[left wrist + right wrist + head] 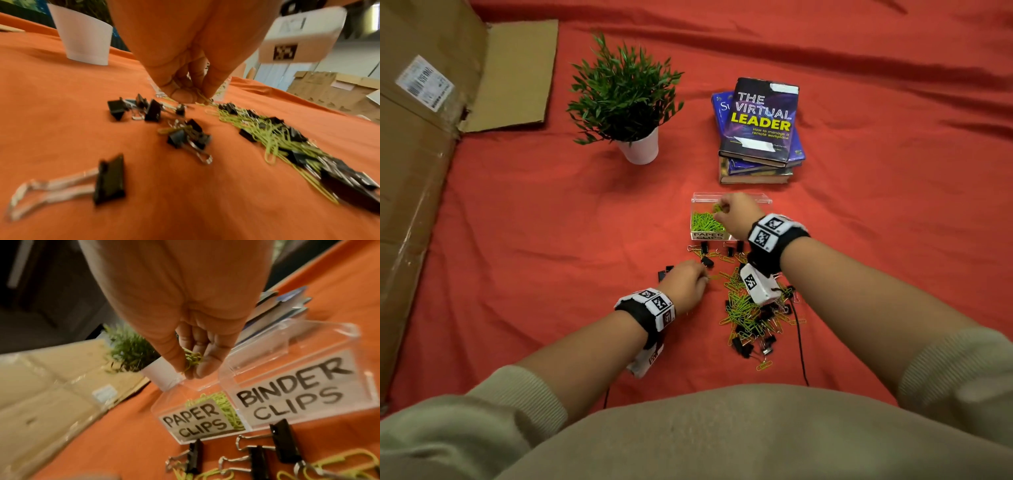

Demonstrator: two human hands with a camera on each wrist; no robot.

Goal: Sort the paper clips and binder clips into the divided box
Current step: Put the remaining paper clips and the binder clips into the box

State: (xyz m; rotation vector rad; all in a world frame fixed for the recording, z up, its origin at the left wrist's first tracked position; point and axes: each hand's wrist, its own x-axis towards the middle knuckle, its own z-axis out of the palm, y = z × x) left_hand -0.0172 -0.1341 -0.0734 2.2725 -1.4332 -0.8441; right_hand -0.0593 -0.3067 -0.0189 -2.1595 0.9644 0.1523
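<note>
A clear divided box (765,198) (292,373) sits on the red cloth, labelled PAPER CLIPS on its left half and BINDER CLIPS on its right. Green paper clips (705,222) (226,407) lie in the left compartment. My right hand (724,209) (190,365) hovers over that compartment and pinches a bunch of green paper clips. My left hand (700,277) (197,95) is down on the cloth at the pile's left edge, pinching a green paper clip. A mixed pile of green paper clips and black binder clips (753,315) (277,138) lies near me.
A potted plant in a white pot (633,137) stands at the back left, a stack of books (760,133) behind the box, a large cardboard box (421,137) on the left. Loose binder clips (707,262) (152,110) (283,443) lie in front of the box.
</note>
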